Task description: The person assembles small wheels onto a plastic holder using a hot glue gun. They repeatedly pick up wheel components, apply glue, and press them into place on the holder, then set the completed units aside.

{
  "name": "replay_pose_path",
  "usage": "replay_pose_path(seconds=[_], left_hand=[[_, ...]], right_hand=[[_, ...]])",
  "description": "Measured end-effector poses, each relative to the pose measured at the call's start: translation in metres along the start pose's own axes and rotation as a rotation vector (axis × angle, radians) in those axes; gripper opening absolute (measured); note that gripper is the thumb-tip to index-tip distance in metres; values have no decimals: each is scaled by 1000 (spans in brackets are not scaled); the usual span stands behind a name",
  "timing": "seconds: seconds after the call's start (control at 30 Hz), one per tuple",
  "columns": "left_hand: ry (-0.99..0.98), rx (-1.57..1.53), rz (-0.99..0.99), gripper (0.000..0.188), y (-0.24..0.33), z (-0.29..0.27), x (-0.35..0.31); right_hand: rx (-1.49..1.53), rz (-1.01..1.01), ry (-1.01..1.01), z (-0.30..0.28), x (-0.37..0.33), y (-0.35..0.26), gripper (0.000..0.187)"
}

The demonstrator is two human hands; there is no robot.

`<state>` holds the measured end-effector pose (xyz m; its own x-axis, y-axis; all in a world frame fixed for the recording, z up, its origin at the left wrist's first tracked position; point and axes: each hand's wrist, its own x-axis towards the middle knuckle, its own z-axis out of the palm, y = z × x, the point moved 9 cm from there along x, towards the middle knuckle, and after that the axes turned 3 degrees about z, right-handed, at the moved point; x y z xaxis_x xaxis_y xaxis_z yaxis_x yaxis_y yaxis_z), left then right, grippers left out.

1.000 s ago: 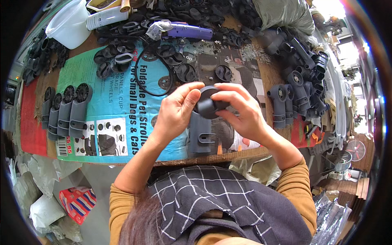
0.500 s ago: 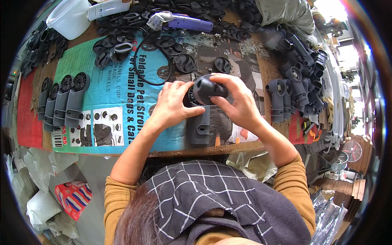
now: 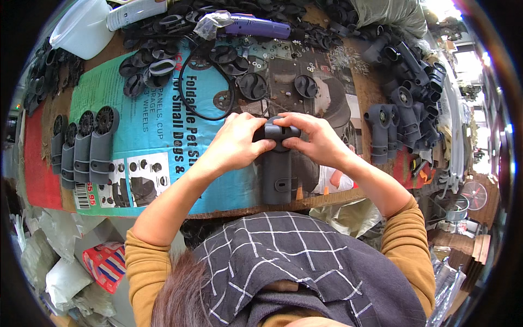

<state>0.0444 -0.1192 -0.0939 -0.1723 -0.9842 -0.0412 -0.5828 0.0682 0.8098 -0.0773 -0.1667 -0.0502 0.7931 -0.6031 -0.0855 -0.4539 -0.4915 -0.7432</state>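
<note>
Pinching dark part [image 3: 277, 131] in grip of left hand [image 3: 235, 141] and right hand [image 3: 317, 140]; cable loop [image 3: 233, 97], round caps [image 3: 253, 86] beyond

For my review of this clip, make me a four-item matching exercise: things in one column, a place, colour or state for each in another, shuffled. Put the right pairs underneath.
Things:
1. Bucket
2. Hand tool with a cable
3. Striped bag
4. Right hand

Descriptions:
A. Mostly red, below the table, on the left
B. Gripping a dark plastic part above a grey tube
C. White, at the table's far left
D. Purple, toward the table's far side

Right pairs: 1-C, 2-D, 3-A, 4-B
</note>
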Motion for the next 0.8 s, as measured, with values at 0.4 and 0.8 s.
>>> replay_pose_path(seconds=[0.4,0.8], left_hand=[[-146,139,-84,56,12,8,10],[-234,-678,-659,49,18,39,27]], right_hand=[[138,31,139,14,-19,24,42],[893,57,323,12,-46,53,44]])
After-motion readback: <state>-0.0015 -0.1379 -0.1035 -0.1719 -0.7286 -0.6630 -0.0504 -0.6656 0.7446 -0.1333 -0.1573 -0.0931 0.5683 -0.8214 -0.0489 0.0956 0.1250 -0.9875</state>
